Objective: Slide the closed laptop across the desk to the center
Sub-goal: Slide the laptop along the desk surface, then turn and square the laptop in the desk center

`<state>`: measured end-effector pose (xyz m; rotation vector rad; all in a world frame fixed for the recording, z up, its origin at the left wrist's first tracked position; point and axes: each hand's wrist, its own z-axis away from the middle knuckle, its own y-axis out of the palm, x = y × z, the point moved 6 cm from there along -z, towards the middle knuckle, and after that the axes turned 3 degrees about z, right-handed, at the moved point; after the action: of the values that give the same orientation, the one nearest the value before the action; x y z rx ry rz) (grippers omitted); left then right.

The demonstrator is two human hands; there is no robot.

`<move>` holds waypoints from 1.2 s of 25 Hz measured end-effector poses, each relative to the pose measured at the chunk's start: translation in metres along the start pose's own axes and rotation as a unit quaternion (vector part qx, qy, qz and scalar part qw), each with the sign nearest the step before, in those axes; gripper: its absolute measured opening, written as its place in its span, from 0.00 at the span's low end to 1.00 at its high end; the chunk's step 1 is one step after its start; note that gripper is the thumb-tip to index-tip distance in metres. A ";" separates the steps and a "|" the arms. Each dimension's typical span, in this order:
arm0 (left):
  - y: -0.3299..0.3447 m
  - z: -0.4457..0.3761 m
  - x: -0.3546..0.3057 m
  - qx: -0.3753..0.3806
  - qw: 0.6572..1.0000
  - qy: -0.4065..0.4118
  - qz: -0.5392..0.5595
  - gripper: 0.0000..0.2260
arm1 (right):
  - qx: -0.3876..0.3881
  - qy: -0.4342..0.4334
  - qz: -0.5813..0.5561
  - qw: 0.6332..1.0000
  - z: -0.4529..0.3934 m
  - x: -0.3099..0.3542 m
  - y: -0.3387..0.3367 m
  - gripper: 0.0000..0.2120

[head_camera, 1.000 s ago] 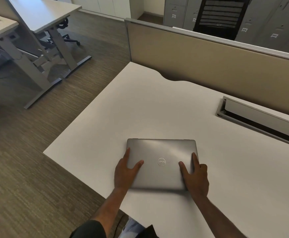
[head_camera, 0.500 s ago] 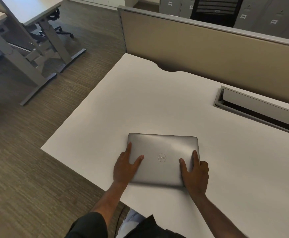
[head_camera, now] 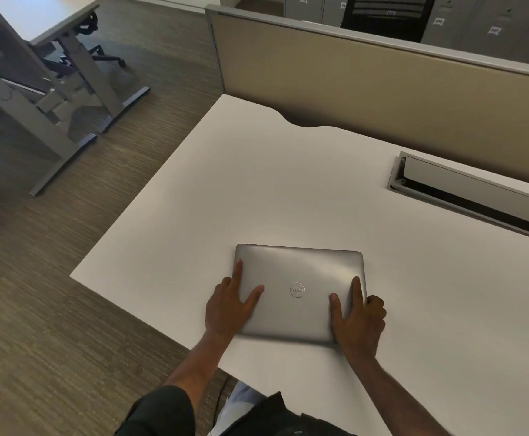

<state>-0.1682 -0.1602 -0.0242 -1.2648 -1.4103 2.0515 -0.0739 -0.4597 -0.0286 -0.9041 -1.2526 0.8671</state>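
A closed silver laptop [head_camera: 298, 278] lies flat on the white desk [head_camera: 257, 190], near the desk's front edge and left of its middle. My left hand [head_camera: 228, 305] grips the laptop's near left corner, with the forefinger along the left edge and the thumb on the lid. My right hand [head_camera: 359, 322] grips the near right corner, thumb and forefinger pressed on the lid and the other fingers curled around the right edge.
A cable tray with a raised flap [head_camera: 474, 190] is set into the desk at the back right. A beige partition [head_camera: 367, 83] runs along the far edge. The desk's left edge drops to carpet. Other desks [head_camera: 52, 67] stand at the far left.
The laptop has crept slightly forward and to the right on the desk under both hands. My view has tilted and drifted a little.
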 end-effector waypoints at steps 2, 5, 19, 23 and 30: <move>0.000 0.001 -0.001 0.000 1.000 0.005 -0.009 0.37 | 0.001 0.000 -0.002 1.000 0.001 0.001 0.000 0.31; 0.000 0.001 -0.003 0.002 1.000 0.011 -0.027 0.38 | -0.001 0.000 0.009 1.000 0.002 0.002 -0.003 0.31; -0.002 0.003 -0.010 0.004 0.999 -0.031 -0.034 0.38 | 0.015 0.013 0.023 1.000 0.004 0.006 -0.006 0.31; 0.000 0.005 -0.016 0.027 0.996 -0.081 0.008 0.41 | 0.035 0.036 0.014 0.999 0.006 0.009 -0.006 0.33; 0.004 0.001 -0.018 0.066 0.986 -0.144 0.060 0.45 | 0.047 0.067 -0.014 0.997 -0.001 0.013 -0.008 0.35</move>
<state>-0.1585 -0.1743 -0.0191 -1.0553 -1.3140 2.4465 -0.0711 -0.4513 -0.0158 -0.8529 -1.0980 0.8232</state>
